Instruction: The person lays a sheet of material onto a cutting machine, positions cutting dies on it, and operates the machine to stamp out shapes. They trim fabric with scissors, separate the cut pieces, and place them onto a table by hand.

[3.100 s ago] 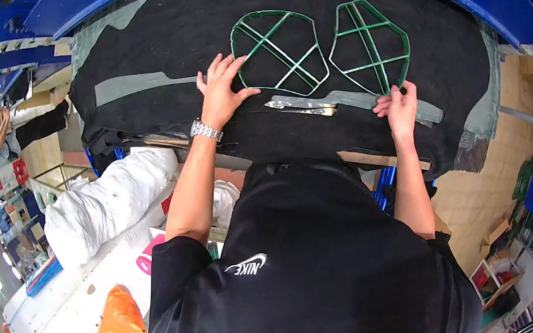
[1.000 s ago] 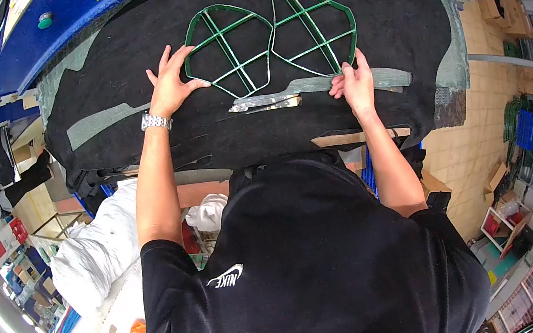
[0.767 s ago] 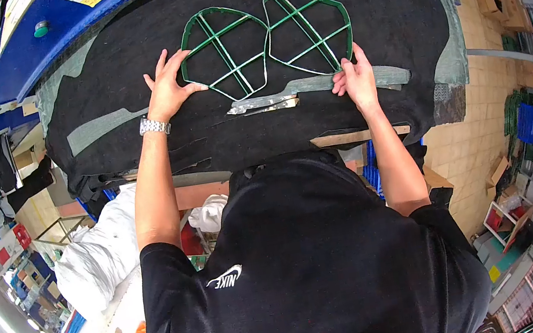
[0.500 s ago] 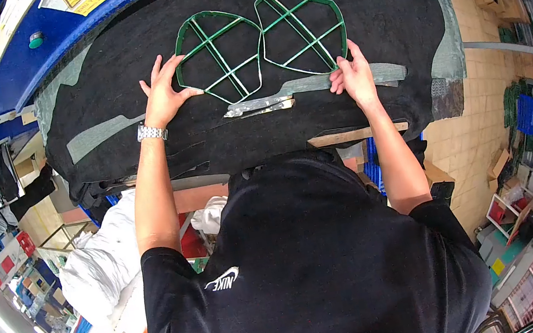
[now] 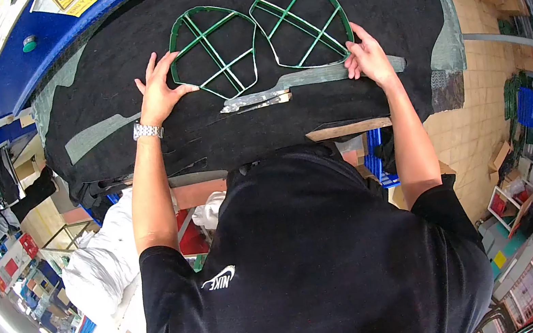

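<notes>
"What's the biggest worry?"

"The black sheet [image 5: 102, 81] under everything. A wrinkle in it could leave a frame tilted."

"And the frames?"

"The left green frame [image 5: 213, 53] and right green frame [image 5: 302, 27] sit side by side, closer to the sheet's far edge than its near one. Their facing rims touch or nearly do; I can't tell which. Nudging one might skew the other."

"What about that grey-green strip [image 5: 308, 77]?"

"Just nearward of both. A pull toward the near edge could drag a rim over it."

"The hands?"

"The left hand [image 5: 160, 97] has thumb and fingers apart around its frame's left side; uneven pressure could turn it. The right hand [image 5: 369, 60] is at its frame's near right corner, fingers bunched; whether they pinch, I can't tell. Pushing there alone may pivot it."

"Anything smaller?"

"The pale scrap [image 5: 263, 100] by the strip's left end: a sliding rim might snag it."
</notes>
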Demonstrator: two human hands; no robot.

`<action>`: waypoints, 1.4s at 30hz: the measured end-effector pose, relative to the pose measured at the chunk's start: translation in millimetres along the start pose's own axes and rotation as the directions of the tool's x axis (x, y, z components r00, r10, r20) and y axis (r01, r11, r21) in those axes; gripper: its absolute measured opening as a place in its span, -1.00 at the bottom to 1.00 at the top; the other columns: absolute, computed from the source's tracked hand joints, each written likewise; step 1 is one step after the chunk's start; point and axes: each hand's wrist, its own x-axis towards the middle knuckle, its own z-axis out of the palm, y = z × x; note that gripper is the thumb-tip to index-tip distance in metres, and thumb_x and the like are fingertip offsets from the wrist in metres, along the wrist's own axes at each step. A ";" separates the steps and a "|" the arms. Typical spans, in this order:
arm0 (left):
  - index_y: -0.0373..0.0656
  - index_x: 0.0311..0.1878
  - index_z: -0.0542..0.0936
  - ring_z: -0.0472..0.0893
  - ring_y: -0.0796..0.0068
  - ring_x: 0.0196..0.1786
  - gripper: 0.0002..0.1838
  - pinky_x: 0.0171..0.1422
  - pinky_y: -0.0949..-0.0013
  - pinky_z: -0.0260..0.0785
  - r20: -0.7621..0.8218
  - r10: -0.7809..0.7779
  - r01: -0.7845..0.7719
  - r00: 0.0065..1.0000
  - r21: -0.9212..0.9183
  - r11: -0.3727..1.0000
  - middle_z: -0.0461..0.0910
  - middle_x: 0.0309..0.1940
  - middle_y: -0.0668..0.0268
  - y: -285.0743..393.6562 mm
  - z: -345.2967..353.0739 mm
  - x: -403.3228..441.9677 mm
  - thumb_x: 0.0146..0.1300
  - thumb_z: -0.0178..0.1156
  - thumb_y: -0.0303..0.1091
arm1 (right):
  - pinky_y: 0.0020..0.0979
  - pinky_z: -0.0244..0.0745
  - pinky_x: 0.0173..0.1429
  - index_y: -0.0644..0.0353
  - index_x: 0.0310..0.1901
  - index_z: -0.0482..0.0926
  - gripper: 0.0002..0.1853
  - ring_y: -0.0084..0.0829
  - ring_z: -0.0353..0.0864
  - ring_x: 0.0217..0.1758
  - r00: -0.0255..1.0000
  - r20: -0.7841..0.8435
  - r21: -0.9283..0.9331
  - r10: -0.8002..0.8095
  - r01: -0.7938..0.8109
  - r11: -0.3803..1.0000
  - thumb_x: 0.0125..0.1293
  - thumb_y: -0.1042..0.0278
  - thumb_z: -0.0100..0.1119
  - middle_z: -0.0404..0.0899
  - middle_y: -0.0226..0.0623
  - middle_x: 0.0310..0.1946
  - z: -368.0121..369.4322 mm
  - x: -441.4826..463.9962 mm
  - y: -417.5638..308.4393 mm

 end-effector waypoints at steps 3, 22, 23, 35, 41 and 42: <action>0.24 0.51 0.44 0.04 0.19 0.75 0.01 0.60 -0.60 -0.31 0.021 -0.034 0.033 0.999 0.042 0.999 0.40 0.56 0.41 5.0 -1.8 -0.4 -0.10 0.68 -0.05 | -0.46 0.53 -0.59 0.10 0.64 0.09 -0.39 -0.46 0.63 -0.64 1.000 0.016 -0.004 0.003 -0.003 1.000 0.64 0.38 -0.05 0.61 -0.20 -0.51 -2.4 0.8 1.6; 0.24 0.48 0.47 0.06 0.17 0.74 0.00 0.56 -0.70 -0.34 -0.006 0.014 -0.014 1.000 0.038 0.999 0.40 0.57 0.44 -1.1 1.1 0.2 -0.12 0.69 -0.01 | -0.48 0.49 -0.59 0.13 0.63 0.12 -0.39 -0.52 0.59 -0.65 0.998 0.064 -0.130 -0.020 0.029 0.991 0.64 0.35 -0.01 0.61 -0.27 -0.52 -19.9 13.1 -13.5; 0.24 0.48 0.47 0.06 0.17 0.74 0.00 0.56 -0.70 -0.34 0.003 0.003 -0.003 1.000 0.033 0.999 0.40 0.57 0.44 -0.1 0.0 0.2 -0.11 0.69 -0.02 | -0.49 0.50 -0.58 0.13 0.64 0.11 -0.39 -0.52 0.60 -0.64 0.997 0.073 -0.127 -0.022 0.031 0.991 0.64 0.34 -0.01 0.61 -0.27 -0.52 -19.1 13.1 -11.9; 0.24 0.48 0.48 0.06 0.17 0.74 0.00 0.56 -0.70 -0.34 0.002 -0.013 0.013 1.000 0.013 1.000 0.40 0.57 0.44 3.1 -0.9 -0.3 -0.12 0.69 -0.03 | -0.49 0.50 -0.58 0.13 0.63 0.12 -0.38 -0.51 0.59 -0.64 0.996 0.081 -0.079 -0.042 0.049 0.996 0.63 0.34 0.00 0.59 -0.26 -0.52 -20.3 12.0 -3.0; 0.24 0.48 0.48 0.06 0.17 0.74 0.01 0.56 -0.70 -0.35 0.002 -0.016 0.016 1.000 0.023 1.000 0.40 0.57 0.44 0.0 0.3 0.8 -0.13 0.69 0.00 | -0.49 0.51 -0.58 0.13 0.63 0.13 -0.39 -0.52 0.60 -0.64 0.998 0.060 -0.080 -0.031 0.035 0.996 0.63 0.37 -0.02 0.59 -0.27 -0.53 -19.2 12.2 -0.4; 0.23 0.48 0.48 0.06 0.18 0.74 0.01 0.56 -0.69 -0.35 0.003 -0.019 0.019 1.000 0.024 1.000 0.40 0.57 0.44 0.7 0.5 0.6 -0.14 0.69 0.00 | -0.48 0.51 -0.59 0.14 0.63 0.12 -0.39 -0.50 0.61 -0.64 0.998 0.055 -0.059 -0.032 0.035 0.998 0.63 0.37 -0.02 0.59 -0.26 -0.53 -18.6 11.8 -0.4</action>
